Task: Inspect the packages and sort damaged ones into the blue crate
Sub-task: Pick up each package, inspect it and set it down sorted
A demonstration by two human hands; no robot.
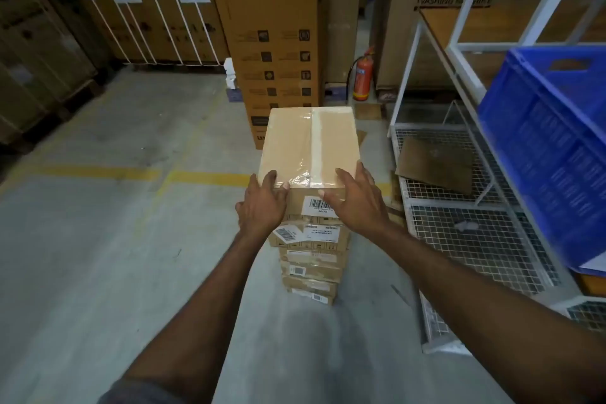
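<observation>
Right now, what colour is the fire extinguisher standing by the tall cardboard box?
The fire extinguisher is red, seen best in the head view.

Blue crate (541, 147) blurred, cut by right edge. Top package (308, 147) label (319, 205) print illegible. Lower packages (310, 261) partly hidden beneath it.

Dim, even indoor light falls from overhead. Clear tape (319, 141) on the top package (288, 141) throws white glare. In front of that package, a soft shadow darkens the concrete floor (295, 331). To its right, the blue crate (551, 147) is motion-blurred. Far left, stacked cartons (36, 52) sink into darkness. Wide-angle distortion bends lines near the edges.
</observation>
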